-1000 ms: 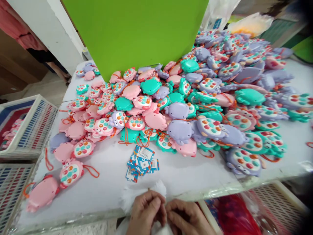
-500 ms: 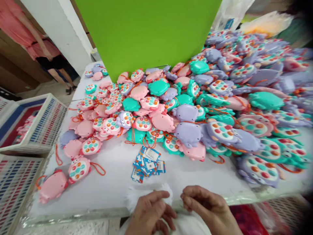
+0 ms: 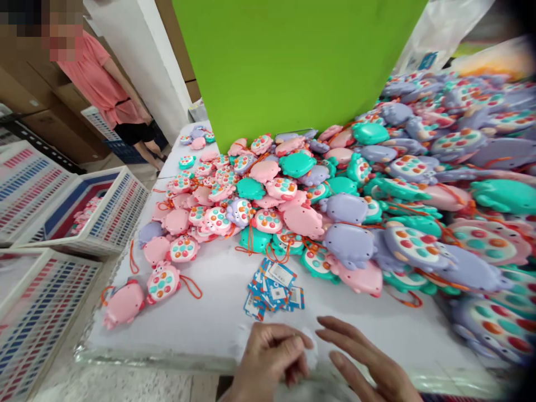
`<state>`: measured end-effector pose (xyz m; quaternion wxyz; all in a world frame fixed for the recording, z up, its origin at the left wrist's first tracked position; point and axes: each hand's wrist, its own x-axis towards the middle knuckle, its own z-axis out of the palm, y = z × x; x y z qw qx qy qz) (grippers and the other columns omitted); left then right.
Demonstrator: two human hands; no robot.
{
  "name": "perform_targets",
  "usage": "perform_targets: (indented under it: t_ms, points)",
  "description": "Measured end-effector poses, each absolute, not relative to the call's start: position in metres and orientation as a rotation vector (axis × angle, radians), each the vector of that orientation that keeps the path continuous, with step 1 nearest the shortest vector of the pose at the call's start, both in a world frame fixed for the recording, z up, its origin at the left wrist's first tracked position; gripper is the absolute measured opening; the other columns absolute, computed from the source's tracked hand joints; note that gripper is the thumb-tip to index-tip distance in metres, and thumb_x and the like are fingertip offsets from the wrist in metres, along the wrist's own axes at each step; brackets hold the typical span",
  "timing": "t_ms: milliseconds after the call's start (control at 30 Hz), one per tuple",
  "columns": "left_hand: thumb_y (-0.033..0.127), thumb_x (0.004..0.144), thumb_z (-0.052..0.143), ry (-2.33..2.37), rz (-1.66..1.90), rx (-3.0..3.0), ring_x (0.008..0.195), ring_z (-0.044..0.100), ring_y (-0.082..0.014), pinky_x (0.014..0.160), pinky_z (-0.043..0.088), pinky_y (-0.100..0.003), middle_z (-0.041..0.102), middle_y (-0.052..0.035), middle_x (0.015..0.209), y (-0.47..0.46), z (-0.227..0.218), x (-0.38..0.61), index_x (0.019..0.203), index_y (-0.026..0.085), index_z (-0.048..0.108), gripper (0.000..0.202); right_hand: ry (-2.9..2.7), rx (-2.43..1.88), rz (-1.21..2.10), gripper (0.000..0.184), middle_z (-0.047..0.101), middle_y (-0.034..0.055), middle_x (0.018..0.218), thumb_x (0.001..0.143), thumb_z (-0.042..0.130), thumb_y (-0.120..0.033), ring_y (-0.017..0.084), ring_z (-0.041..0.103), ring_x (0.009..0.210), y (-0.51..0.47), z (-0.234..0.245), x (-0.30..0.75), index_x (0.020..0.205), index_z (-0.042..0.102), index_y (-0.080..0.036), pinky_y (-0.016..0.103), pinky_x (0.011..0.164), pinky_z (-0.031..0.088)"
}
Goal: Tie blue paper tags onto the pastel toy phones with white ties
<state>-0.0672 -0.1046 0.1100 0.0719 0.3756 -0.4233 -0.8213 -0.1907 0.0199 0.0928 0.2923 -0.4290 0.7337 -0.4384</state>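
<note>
My left hand [image 3: 278, 357] is at the table's front edge, fingers curled and thumb pressed to the forefinger; whatever it may pinch is too small to make out. Beside it my right hand [image 3: 364, 357] has its fingers stretched and apart, with nothing in them. Something white with a fringed edge [image 3: 310, 352] lies on the table partly behind the left hand; its kind is unclear. Just beyond the hands is a loose pile of blue-and-orange printed cards [image 3: 274, 287]. Two pink crab-shaped push-button toys, one face up [image 3: 163, 282] and one face down [image 3: 124, 304], lie to the left.
A large heap of pink, purple and teal toys [image 3: 347, 245] with orange cord loops covers the table's back and right. Behind it stands a green panel [image 3: 293, 61]. White plastic baskets [image 3: 121, 209] are at the left, and a person in pink [image 3: 104, 84] stands beyond.
The view has swung left, so the table appears shifted right. My left fingers have closed into a pinch, while my right fingers have gone from pinched to spread.
</note>
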Motion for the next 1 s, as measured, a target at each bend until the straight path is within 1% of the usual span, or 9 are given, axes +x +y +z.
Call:
perform_targets:
  t_ms: [133,200,367,467,600,733,800,867,1000]
  points:
    - [0.043,0.067,0.062,-1.604,-2.341,1.057,0.044,0.035,-0.0060,0.045,0.026,-0.020,0.041,0.0041,0.046,-0.098,0.108,-0.072,0.057,0.010,0.061,0.034,1.807,-1.187,-1.310,0.016,0.066,0.0053,0.096,0.080,0.053,-0.029,0.019,0.062,0.090,-0.004,0.109,-0.184,0.088,0.066,-0.027,0.022,0.074,0.052]
    - [0.042,0.063,0.064,-1.573,-2.334,1.136,0.044,0.037,-0.0068,0.045,0.027,-0.021,0.043,0.0041,0.045,-0.099,0.109,-0.074,0.059,0.011,0.060,0.032,1.720,-1.151,-1.340,0.013,0.066,0.0043,0.090,0.080,0.054,-0.029,0.018,0.064,0.083,-0.008,0.109,-0.182,0.083,0.066,-0.025,0.021,0.072,0.052]
    - [0.030,0.055,0.069,-1.453,-2.294,1.218,0.042,0.040,-0.0082,0.044,0.031,-0.021,0.049,0.0029,0.046,-0.106,0.114,-0.084,0.062,0.012,0.060,0.021,1.599,-0.814,-1.250,0.022,0.066,0.0060,0.093,0.080,0.052,-0.034,0.020,0.063,0.084,-0.004,0.108,-0.187,0.096,0.062,-0.022,0.024,0.072,0.051]
    - [0.023,0.059,0.066,-1.496,-2.109,1.109,0.055,0.049,-0.0118,0.055,0.037,-0.023,0.055,-0.0004,0.056,-0.106,0.116,-0.092,0.057,0.014,0.059,0.012,1.527,-0.612,-1.332,0.025,0.067,0.0062,0.087,0.075,0.059,-0.039,0.020,0.062,0.082,-0.004,0.108,-0.185,0.091,0.063,-0.020,0.026,0.074,0.050]
    - [0.020,0.063,0.064,-1.604,-2.034,0.941,0.066,0.051,-0.0138,0.061,0.039,-0.023,0.054,-0.0004,0.062,-0.107,0.117,-0.096,0.054,0.015,0.059,0.012,1.541,-0.472,-1.459,0.026,0.056,0.0001,0.054,0.070,0.061,-0.043,0.013,0.052,0.052,-0.005,0.097,-0.178,0.072,0.063,-0.017,0.021,0.051,0.045]
    - [0.021,0.074,0.054,-2.232,-1.723,0.842,0.082,0.054,-0.0192,0.071,0.043,-0.028,0.062,-0.0060,0.088,-0.134,0.107,-0.098,0.085,0.017,0.064,0.015,1.726,-0.494,-1.375,0.031,0.035,-0.0060,0.047,0.072,0.056,-0.047,0.007,0.028,0.041,0.000,0.079,-0.186,0.065,0.058,-0.017,0.019,0.039,0.026]
    - [0.013,0.078,0.045,-2.652,-1.270,0.714,0.098,0.049,-0.0233,0.087,0.038,-0.036,0.059,-0.0094,0.104,-0.156,0.095,-0.103,0.101,0.016,0.059,0.027,1.845,-0.542,-1.324,0.032,0.034,-0.0053,0.051,0.073,0.053,-0.048,0.008,0.028,0.045,0.002,0.072,-0.196,0.064,0.054,-0.017,0.020,0.041,0.025]
    - [0.005,0.075,0.040,-2.976,-0.925,0.467,0.106,0.045,-0.0259,0.092,0.034,-0.039,0.053,-0.0137,0.115,-0.176,0.084,-0.111,0.112,0.012,0.052,0.039,1.914,-0.610,-1.267,0.032,0.034,-0.0044,0.054,0.075,0.049,-0.047,0.009,0.029,0.048,0.001,0.067,-0.205,0.063,0.052,-0.017,0.021,0.044,0.025]
    - [0.000,0.070,0.039,-3.151,-0.706,0.219,0.106,0.043,-0.0259,0.091,0.036,-0.036,0.050,-0.0143,0.116,-0.195,0.073,-0.125,0.121,0.011,0.043,0.052,1.947,-0.698,-1.227,0.032,0.035,-0.0035,0.057,0.078,0.043,-0.045,0.011,0.031,0.053,-0.010,0.061,-0.212,0.064,0.049,-0.016,0.022,0.048,0.026]
